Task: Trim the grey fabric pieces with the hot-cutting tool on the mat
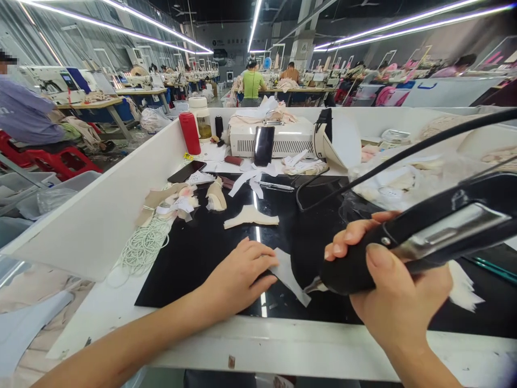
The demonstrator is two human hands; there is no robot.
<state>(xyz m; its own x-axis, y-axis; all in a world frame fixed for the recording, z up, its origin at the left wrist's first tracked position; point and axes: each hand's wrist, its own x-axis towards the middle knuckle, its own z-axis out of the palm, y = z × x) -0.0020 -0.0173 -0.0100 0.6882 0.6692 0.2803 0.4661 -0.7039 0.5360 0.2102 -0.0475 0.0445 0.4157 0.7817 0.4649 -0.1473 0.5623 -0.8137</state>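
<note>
My right hand (398,291) is wrapped round the black handle of a corded hand tool (436,229), whose metal tip touches the black mat (194,253) beside a small pale fabric piece (288,275). My left hand (238,275) lies on the mat with fingers curled, pressing the left edge of that fabric piece. The tool's black cable (404,153) arches up and off to the right.
More cut fabric pieces (250,216) and a coil of white elastic cord (143,245) lie on the mat's left. A red bottle (189,133), a phone (264,145) and a white machine (283,137) stand at the back. White side walls (100,210) enclose the bench. Other people sit at distant stations.
</note>
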